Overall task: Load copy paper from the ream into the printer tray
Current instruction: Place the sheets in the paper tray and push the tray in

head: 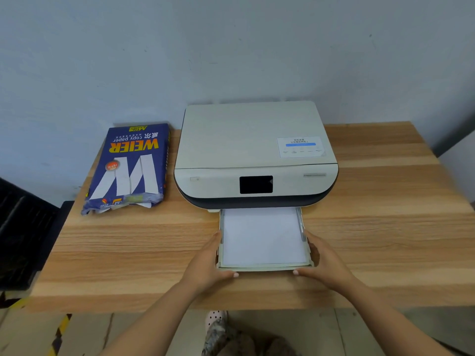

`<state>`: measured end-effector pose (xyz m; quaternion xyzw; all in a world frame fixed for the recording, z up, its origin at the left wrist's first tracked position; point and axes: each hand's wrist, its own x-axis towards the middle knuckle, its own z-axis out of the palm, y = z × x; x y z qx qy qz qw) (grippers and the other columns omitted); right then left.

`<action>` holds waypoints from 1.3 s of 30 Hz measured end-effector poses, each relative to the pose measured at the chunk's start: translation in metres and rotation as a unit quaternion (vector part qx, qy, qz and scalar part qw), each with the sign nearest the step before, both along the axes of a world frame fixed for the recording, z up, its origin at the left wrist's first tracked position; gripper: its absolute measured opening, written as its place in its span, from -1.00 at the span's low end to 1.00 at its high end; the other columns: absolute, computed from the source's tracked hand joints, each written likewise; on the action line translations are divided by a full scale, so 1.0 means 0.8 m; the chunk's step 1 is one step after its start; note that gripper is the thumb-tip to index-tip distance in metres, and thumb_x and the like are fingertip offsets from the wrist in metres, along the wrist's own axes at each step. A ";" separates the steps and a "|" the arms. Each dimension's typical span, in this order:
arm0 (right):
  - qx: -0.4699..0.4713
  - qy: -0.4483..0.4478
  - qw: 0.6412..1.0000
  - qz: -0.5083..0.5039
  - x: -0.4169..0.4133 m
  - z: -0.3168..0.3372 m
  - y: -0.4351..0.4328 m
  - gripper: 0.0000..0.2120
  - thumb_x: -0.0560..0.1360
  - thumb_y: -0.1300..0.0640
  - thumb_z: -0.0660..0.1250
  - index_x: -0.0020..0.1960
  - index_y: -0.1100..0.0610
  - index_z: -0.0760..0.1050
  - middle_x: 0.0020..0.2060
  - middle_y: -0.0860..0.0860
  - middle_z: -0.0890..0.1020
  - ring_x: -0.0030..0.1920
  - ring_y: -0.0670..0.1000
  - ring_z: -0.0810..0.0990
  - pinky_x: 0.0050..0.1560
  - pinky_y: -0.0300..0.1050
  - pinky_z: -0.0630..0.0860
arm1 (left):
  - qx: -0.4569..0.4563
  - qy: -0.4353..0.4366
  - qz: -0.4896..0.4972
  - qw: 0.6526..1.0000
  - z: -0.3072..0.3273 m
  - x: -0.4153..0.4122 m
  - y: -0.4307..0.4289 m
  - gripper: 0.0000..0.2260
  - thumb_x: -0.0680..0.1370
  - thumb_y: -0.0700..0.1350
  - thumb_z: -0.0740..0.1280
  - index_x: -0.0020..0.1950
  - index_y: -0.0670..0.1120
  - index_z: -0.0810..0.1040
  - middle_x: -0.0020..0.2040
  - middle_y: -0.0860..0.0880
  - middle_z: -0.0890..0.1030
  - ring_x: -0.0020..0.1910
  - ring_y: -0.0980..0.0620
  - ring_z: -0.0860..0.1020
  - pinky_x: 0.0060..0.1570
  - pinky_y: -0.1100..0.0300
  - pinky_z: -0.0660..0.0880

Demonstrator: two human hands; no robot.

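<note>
Between the two hands sits the printer tray (pixel 264 268), pulled out from under the printer (pixel 255 155) onto the wooden table (pixel 385 227). Left hand (pixel 207 265) grasps the tray's near left corner, fingers along the left wall, thumb on the front edge. Right hand (pixel 325 263) grasps the near right corner the same way, thumb on the front lip. White paper (pixel 262 237) lies flat inside the tray, between both grips, filling it wall to wall. Beyond the grips, the tray's far end is under the printer's dark front. Ream (pixel 131 165), blue wrapper, lies flat on the table well to the left of the left hand, beside the printer, its torn near end open with white sheets showing. Neither hand touches it.
</note>
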<state>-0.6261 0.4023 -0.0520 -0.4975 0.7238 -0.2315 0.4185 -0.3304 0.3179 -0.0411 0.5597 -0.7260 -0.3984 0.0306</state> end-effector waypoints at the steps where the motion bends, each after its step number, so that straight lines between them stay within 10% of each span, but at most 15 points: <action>1: 0.000 -0.003 1.000 -0.005 0.000 0.000 -0.002 0.05 0.14 0.01 0.63 0.50 0.03 0.16 0.39 -0.05 0.38 0.36 -0.03 0.38 0.35 -0.06 0.41 | -0.004 0.003 0.003 1.000 0.001 -0.001 -0.003 0.05 0.24 0.16 0.56 0.56 0.04 0.00 0.56 0.08 0.16 0.50 0.05 0.21 0.44 0.12 0.25; 22: -0.033 -0.031 0.995 -0.091 0.002 -0.006 -0.050 -0.17 0.25 0.16 0.60 0.44 0.00 0.30 0.31 -0.09 0.46 0.29 -0.03 0.44 0.25 -0.11 0.44 | -0.052 0.058 0.102 0.992 0.004 -0.018 -0.037 -0.34 0.31 0.04 0.56 0.37 0.09 0.41 0.08 0.27 0.48 0.02 0.26 0.40 -0.15 0.45 0.32; 39: -0.080 0.197 0.972 -0.100 0.029 -0.001 -0.054 -0.68 0.41 0.04 0.46 0.08 0.09 0.45 -0.09 -0.01 0.54 -0.09 -0.01 0.50 -0.13 -0.19 0.44 | -0.195 -0.010 0.006 0.981 -0.021 -0.018 -0.014 -0.67 0.49 0.08 0.36 0.20 -0.02 0.47 0.10 0.07 0.44 0.09 0.13 0.39 0.08 0.31 0.34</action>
